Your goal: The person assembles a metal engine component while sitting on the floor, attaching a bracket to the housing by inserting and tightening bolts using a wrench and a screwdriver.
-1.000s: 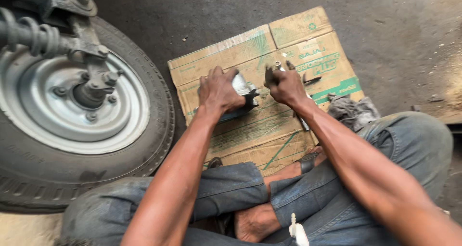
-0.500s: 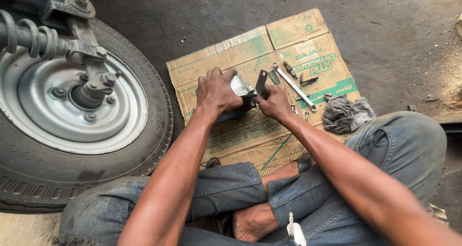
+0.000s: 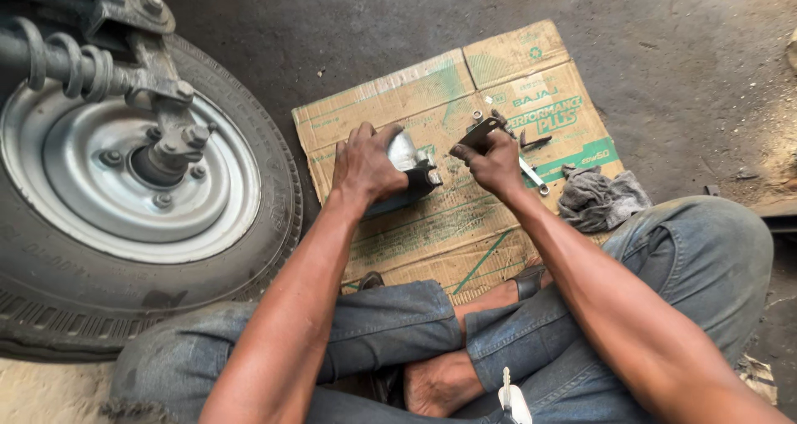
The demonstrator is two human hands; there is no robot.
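I sit cross-legged on the floor before a flattened cardboard sheet [image 3: 432,92]. My left hand [image 3: 365,163] presses down on a grey metal part [image 3: 408,168] that rests on the cardboard. My right hand [image 3: 496,160] holds a small dark flat metal piece [image 3: 475,134] by its lower end, just right of the grey part. A spanner [image 3: 530,173] lies on the cardboard right behind my right hand, partly hidden by it.
A vehicle wheel [image 3: 124,200] with a silver rim, hub nuts and a coil spring [image 3: 66,59] above it stands at the left. A crumpled grey rag [image 3: 599,198] lies at the cardboard's right edge. Bare concrete floor [image 3: 681,51] surrounds it.
My right hand has come from the tools on the right of the cardboard toward the grey part, carrying the dark flat piece. The left hand has stayed on the grey part.
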